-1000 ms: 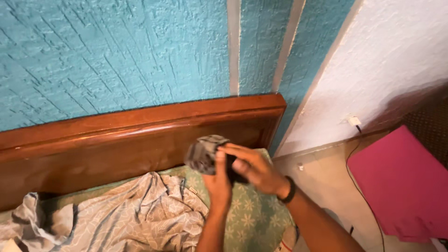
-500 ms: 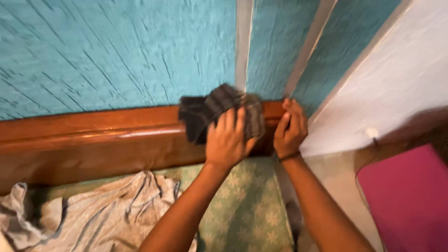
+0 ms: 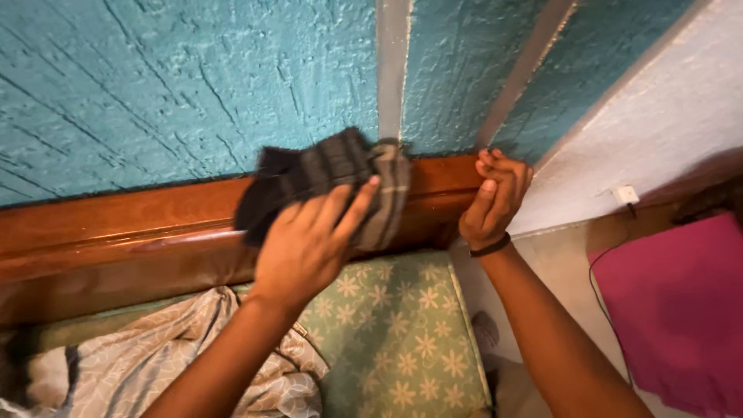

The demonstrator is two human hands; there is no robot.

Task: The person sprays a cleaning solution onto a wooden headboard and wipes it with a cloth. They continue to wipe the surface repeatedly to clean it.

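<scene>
Your left hand [image 3: 306, 248] pressing a dark striped cloth [image 3: 325, 182] flat on the wooden headboard [image 3: 116, 240], fingers spread over it, your right hand [image 3: 495, 197] curled around the headboard's end, green flowered mattress [image 3: 395, 333] below

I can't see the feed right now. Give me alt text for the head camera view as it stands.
The left hand presses a dark striped cloth flat against the top of a wooden headboard, while the right hand grips the headboard's end. Behind is a textured teal wall; below lie a green flowered mattress and a crumpled grey sheet.
</scene>
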